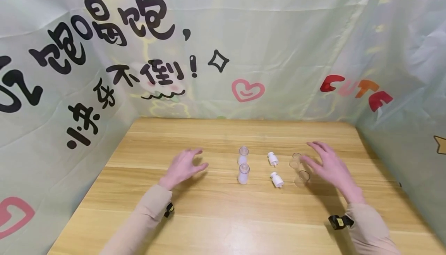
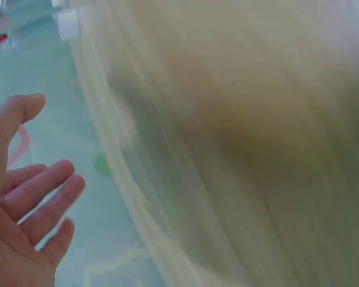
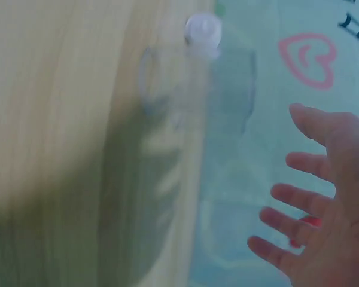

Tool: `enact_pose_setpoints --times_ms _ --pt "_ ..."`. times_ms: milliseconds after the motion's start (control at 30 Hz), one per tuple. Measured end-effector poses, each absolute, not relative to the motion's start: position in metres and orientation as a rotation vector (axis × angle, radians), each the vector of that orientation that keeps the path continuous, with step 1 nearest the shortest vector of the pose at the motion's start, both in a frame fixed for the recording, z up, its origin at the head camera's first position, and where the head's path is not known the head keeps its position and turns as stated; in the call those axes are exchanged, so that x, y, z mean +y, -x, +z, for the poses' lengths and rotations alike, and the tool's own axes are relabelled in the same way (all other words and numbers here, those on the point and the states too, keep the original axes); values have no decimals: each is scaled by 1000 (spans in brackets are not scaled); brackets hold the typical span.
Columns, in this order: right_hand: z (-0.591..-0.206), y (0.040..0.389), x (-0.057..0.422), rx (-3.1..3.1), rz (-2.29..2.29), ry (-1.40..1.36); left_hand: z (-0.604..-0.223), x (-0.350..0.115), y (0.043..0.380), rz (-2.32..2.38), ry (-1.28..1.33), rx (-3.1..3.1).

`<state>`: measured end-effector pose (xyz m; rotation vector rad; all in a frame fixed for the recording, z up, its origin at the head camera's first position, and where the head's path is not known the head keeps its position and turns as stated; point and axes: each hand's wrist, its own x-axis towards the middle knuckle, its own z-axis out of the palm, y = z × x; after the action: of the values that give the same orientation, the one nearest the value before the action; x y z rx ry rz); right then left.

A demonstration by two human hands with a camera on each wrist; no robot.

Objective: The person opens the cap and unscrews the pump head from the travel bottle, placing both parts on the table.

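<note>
Two small clear bottles with a pale purple tint, the near bottle [image 1: 243, 175] and the far bottle [image 1: 242, 156], stand upright mid-table. To their right lie two white pump-like tops, one far [image 1: 273, 159] and one near [image 1: 277, 180]. Two clear, cup-like covers, one far [image 1: 295, 162] and one near [image 1: 302, 178], come further right. My left hand [image 1: 182, 166] hovers left of the bottles, fingers relaxed and holding nothing. My right hand [image 1: 331, 167] is spread beside the covers, thumb close to them; contact cannot be told. Blurred in the right wrist view is a transparent cover [image 3: 230, 84].
The wooden table [image 1: 223, 224] meets a printed cloth [image 1: 285, 45] hanging along its back and both sides. A black strap device [image 1: 340, 222] sits at the right wrist and another [image 1: 169, 210] at the left.
</note>
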<state>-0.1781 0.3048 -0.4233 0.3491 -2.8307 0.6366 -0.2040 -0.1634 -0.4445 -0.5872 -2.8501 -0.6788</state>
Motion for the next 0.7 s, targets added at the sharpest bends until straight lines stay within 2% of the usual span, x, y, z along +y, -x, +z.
enact_pose_setpoints --times_ms 367,700 --pt "-440 179 335 -2996 478 -134 -441 -200 217 -294 370 -2823" --pt "-442 175 339 -3048 441 -61 -445 -218 216 -243 102 -3003"
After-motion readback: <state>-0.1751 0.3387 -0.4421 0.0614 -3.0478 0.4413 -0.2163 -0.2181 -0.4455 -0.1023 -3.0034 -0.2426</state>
